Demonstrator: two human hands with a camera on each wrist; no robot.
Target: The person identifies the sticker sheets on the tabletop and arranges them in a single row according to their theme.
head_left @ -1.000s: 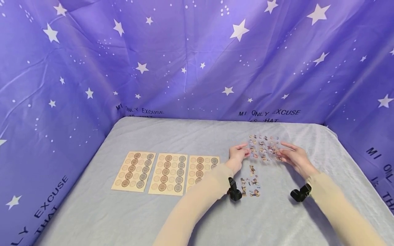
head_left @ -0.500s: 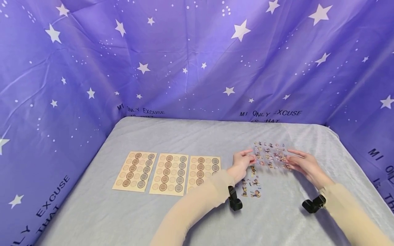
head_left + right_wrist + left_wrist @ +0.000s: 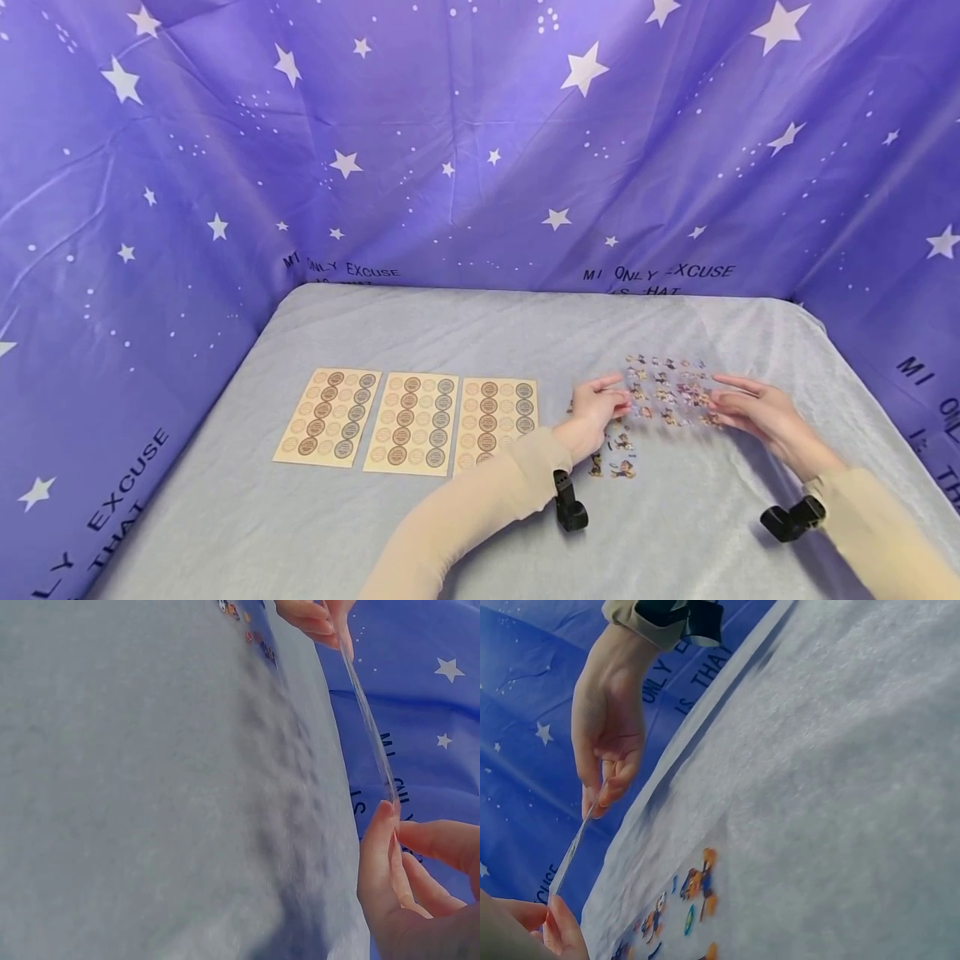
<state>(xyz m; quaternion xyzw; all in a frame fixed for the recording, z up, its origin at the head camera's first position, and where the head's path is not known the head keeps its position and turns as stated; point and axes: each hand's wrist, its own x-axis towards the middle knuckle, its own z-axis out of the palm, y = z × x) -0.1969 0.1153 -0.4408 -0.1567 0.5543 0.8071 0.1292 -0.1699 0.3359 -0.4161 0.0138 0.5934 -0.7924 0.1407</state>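
A clear sticker sheet [image 3: 663, 392] with small cartoon figures is held up off the table between both hands. My left hand [image 3: 596, 414] pinches its left edge between thumb and fingers. The right hand [image 3: 768, 421] pinches the opposite edge. Seen edge-on in the right wrist view, the sheet [image 3: 367, 712] is a thin, nearly flat strip above the cloth. Another clear sheet with cartoon figures [image 3: 621, 467] lies on the table below, partly covered by the left hand and the raised sheet.
Three cream sheets of round stickers, the left [image 3: 327, 417], middle [image 3: 411, 423] and right one [image 3: 495, 417], lie in a row. The left forearm covers part of the right one. Grey cloth [image 3: 247, 533] covers the table, and a purple star curtain [image 3: 450, 208] surrounds it.
Both hands have moved right and slightly toward the person, carrying the raised clear sheet with them. It now overlaps the top of the clear sheet on the table in the head view.
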